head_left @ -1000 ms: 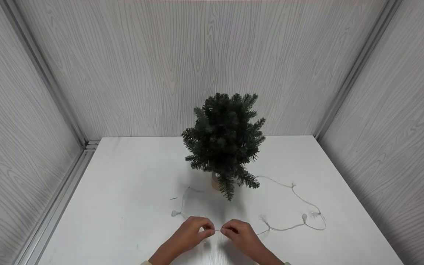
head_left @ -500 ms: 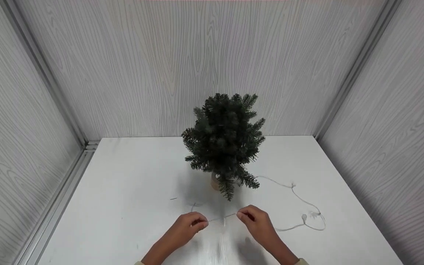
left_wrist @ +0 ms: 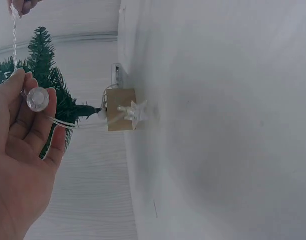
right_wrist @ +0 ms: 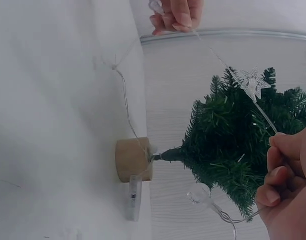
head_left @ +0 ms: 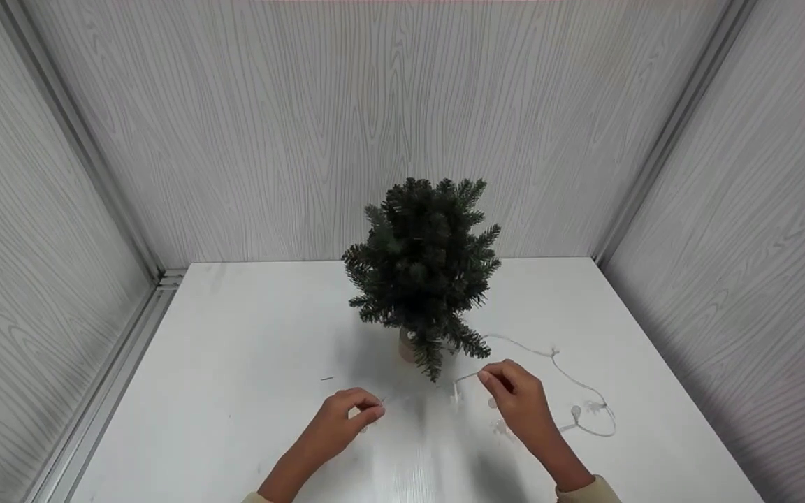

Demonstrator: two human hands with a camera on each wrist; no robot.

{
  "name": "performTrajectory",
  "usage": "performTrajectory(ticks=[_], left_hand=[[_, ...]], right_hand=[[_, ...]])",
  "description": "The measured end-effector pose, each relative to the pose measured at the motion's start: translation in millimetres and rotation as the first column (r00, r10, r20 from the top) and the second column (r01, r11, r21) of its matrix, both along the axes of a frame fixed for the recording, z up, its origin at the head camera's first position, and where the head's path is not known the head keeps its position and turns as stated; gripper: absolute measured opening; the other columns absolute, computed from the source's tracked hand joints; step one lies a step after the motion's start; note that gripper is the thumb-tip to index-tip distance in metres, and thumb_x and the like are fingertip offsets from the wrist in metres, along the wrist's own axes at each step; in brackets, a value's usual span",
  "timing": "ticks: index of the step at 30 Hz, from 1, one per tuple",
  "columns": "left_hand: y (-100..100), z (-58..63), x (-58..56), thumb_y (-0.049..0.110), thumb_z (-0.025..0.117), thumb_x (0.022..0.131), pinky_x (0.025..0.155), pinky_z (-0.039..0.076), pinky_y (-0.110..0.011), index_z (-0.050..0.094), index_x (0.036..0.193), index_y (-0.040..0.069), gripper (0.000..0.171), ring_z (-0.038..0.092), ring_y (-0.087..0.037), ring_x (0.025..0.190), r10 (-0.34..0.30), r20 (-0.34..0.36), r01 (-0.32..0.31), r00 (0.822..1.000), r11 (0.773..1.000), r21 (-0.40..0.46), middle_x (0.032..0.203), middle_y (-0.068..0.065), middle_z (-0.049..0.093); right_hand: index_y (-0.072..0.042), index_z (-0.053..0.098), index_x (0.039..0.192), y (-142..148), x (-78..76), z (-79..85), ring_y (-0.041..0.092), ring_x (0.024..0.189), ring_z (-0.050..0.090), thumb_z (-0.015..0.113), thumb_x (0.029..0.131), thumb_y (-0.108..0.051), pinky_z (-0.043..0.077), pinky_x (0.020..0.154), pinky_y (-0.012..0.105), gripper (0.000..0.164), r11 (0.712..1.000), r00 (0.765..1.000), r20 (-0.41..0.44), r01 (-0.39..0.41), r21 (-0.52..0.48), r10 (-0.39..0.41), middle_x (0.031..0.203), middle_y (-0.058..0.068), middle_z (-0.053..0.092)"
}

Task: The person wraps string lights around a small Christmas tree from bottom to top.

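A clear string of fairy lights (head_left: 577, 383) lies on the table and runs up to both hands. My left hand (head_left: 336, 419) pinches its thin wire between thumb and fingertips; a round clear bulb (left_wrist: 38, 99) hangs at these fingers. My right hand (head_left: 520, 399) pinches the wire further along, higher and to the right. Between the hands a clear star-shaped light (right_wrist: 252, 85) hangs on the raised wire. Another round bulb (right_wrist: 198, 194) dangles below the right hand. Behind the hands stands a small artificial Christmas tree (head_left: 423, 255) on a wooden base (right_wrist: 134, 160).
By the base lies a clear box (right_wrist: 134, 197), possibly a battery case. Another star light (left_wrist: 135, 114) shows in front of the base. A thin dark sliver (head_left: 327, 378) lies on the white table (head_left: 235, 349). Grey wood-grain walls (head_left: 305, 126) enclose the back and sides.
My hands have moved apart, the right one going right and toward the tree, the left slightly left and toward the tree. More of the wire is now lifted from the table.
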State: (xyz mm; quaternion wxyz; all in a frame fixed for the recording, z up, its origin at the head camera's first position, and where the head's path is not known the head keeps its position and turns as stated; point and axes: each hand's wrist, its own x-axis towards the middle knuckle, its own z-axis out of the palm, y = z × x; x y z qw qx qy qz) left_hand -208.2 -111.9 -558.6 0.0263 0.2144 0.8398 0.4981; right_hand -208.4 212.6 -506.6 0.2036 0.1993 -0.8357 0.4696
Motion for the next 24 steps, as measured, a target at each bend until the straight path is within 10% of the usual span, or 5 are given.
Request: performTrajectory(ticks=[14,24], left_hand=[[-12.2,16.6,-14.0,0.037,0.062,0.099,0.097,0.047,-0.051,0.073,0.103,0.023,0.018,0.063,-0.01,0.099,0.094,-0.184,-0.104,0.978,0.994,-0.045,0.098,0.016,0.069],[-2.7,20.5,-22.5,0.021,0.073,0.093,0.085,0.053,-0.035,0.074,0.1,0.02,0.007,0.056,-0.009,0.098,0.245,-0.406,-0.277,0.881,0.961,-0.021,0.098,0.014,0.068]], right_hand=[[-0.007,0.07,0.091,7.0,4.2,57.6,0.004,0.063,0.043,0.069,0.09,0.007,0.038,0.057,0.02,0.013,0.993,0.985,-0.126,0.112,-0.048,-0.117,0.075,0.002,0.056],[-0.006,0.072,0.096,39.7,-15.4,47.6,0.006,0.068,0.049,0.07,0.093,-0.001,0.041,0.059,0.015,0.007,0.977,0.972,-0.108,0.204,-0.064,-0.21,0.08,0.002,0.062]])
